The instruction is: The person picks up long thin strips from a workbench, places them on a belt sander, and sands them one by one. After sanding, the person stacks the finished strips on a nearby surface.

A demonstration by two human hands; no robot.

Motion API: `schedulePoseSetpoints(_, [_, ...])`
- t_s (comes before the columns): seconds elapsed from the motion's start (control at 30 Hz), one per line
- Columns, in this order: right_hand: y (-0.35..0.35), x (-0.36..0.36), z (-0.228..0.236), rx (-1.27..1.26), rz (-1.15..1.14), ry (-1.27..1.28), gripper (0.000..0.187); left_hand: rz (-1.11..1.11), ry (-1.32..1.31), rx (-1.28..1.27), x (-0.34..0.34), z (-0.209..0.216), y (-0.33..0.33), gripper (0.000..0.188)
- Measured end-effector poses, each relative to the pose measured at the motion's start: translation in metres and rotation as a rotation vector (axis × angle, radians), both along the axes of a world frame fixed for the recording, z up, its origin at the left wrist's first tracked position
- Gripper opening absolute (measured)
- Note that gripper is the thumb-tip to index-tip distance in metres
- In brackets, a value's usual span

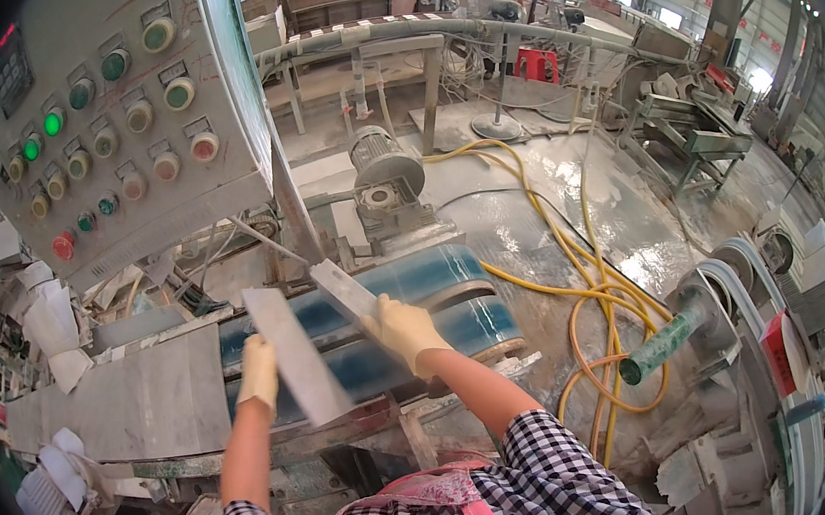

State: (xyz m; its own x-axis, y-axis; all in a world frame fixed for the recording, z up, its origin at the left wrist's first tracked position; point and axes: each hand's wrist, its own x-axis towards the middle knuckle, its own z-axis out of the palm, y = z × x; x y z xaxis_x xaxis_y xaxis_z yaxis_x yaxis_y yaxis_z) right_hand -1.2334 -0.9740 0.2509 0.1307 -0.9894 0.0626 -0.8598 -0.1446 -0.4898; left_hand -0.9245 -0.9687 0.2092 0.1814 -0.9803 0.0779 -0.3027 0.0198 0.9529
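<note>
Two gloved hands, left hand [259, 370] and right hand [406, 327], each grip closed on a grey strip [292, 356].

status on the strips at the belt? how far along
Done: not much shows; no finished pile is visible, and a wide grey slab lies left of the blue belts. In hand: the gloved left hand holds one grey strip and the right hand holds another strip, both tilted over the belts. Left: neither strip lies flat on the belts yet.
</note>
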Motion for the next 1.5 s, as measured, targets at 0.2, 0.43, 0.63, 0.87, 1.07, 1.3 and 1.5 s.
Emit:
schedulePoseSetpoints(0.2, [0.003, -0.011, 0.01, 0.034, 0.073, -0.002, 0.076, 0.004, 0.39, 0.272, -0.122, -0.01, -0.018, 0.024])
schedulePoseSetpoints(0.43, [0.004, -0.006, 0.025, 0.131, 0.041, 0.049, 0.062, -0.184, -0.632, -0.203, -0.104, 0.039, -0.052, 0.042])
schedulePoseSetpoints(0.63, [0.0, 0.008, 0.018, 0.168, -0.135, 0.027, 0.05, -0.448, -1.717, -0.614, -0.124, 0.074, -0.091, 0.05])
schedulePoseSetpoints(0.87, [-0.001, 0.002, 0.009, 0.1, -0.103, 0.004, 0.054, -0.746, -1.741, -0.389, -0.162, 0.075, -0.108, 0.035])
schedulePoseSetpoints(1.07, [0.004, -0.018, 0.012, 0.012, 0.334, 0.103, 0.058, -0.812, -1.628, -0.179, -0.134, 0.1, -0.06, 0.027])
schedulePoseSetpoints(1.3, [0.015, -0.033, 0.042, 0.068, 0.824, 0.225, 0.067, -0.696, -1.486, 0.079, -0.105, 0.089, 0.024, 0.06])
schedulePoseSetpoints(1.5, [0.03, -0.033, 0.059, 0.061, 0.718, 0.279, 0.067, -0.677, -0.611, 0.072, -0.047, 0.068, 0.024, 0.078])
